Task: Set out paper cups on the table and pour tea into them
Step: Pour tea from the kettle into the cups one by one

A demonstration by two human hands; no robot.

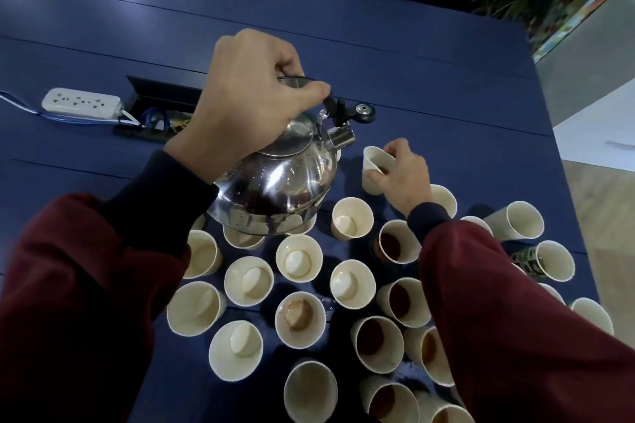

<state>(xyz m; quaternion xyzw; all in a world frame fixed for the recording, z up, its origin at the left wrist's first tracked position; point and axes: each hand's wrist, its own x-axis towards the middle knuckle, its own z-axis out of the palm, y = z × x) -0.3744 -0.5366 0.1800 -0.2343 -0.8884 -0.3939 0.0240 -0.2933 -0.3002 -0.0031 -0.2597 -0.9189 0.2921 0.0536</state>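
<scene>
Two red-sleeved arms reach forward, both hands gripping.
The raised left hand [247, 103] curls round the kettle [285, 182] handle; the lower right hand [402, 175] holds a paper cup [372, 165].

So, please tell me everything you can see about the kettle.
The kettle is shiny steel, round-bodied, with a domed lid and drops on its side. Its short spout points right, the black whistle cap flipped open. The left hand grips its top handle and holds it in the air above the paper cups, tilted toward the spout. No stream shows.
</scene>
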